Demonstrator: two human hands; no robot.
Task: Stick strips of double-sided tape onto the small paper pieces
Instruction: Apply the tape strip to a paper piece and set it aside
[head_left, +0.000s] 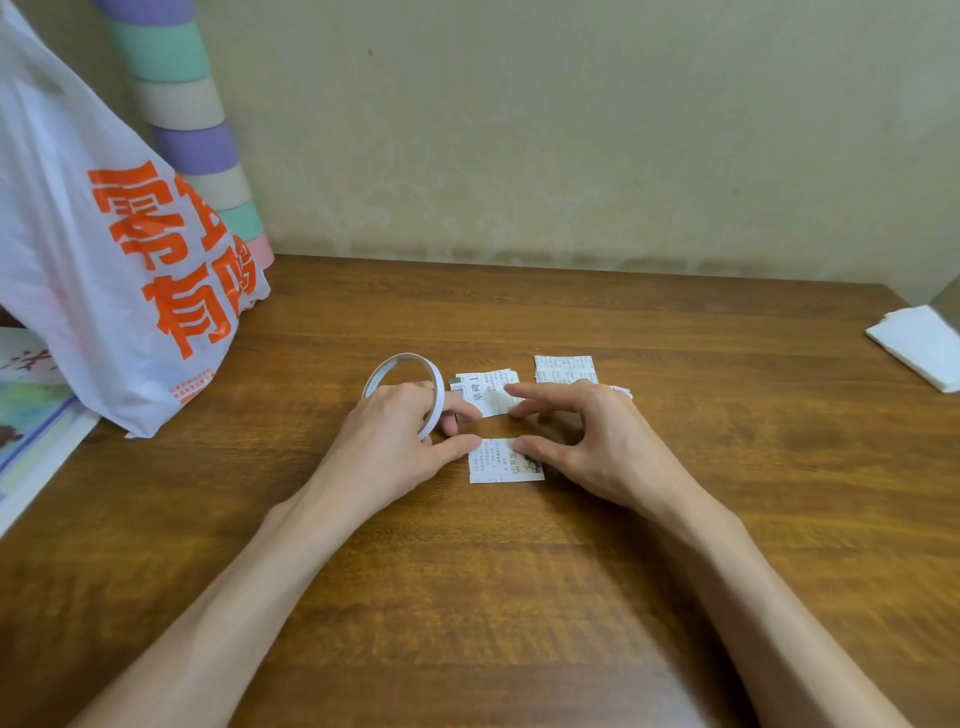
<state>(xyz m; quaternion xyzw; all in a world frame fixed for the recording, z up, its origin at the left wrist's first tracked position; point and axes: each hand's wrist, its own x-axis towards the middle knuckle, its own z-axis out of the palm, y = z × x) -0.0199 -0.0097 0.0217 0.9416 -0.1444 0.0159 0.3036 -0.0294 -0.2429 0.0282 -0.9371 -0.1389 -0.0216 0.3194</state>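
The left hand (395, 441) grips the tape roll (404, 387), its fingers curled through the ring and its thumb tip touching the top left corner of the near paper piece (506, 460). That piece lies flat around the middle of the tabletop (519, 597). The middle paper piece (491, 392) lies just behind it towards the back edge, and the far paper piece (563, 369) lies to the right of that one. The right hand (587, 441) is spread wide and pinches nothing I can see: its thumb rests on the top edge of the near piece and a fingertip rests on the middle one.

The step looks like laying a strip along the near piece's top edge. To do it well, the roll should stay low and close to the paper. The right thumb should pin the paper so it cannot lift or skew. The strip should be smoothed from one end to the other, because the thin paper probably creases and tears easily. The tape's free end is not visible.

A plastic bag (119, 270) stands at the left edge, and its contents are hidden. Folded tissues (919, 343) lie at the right edge.
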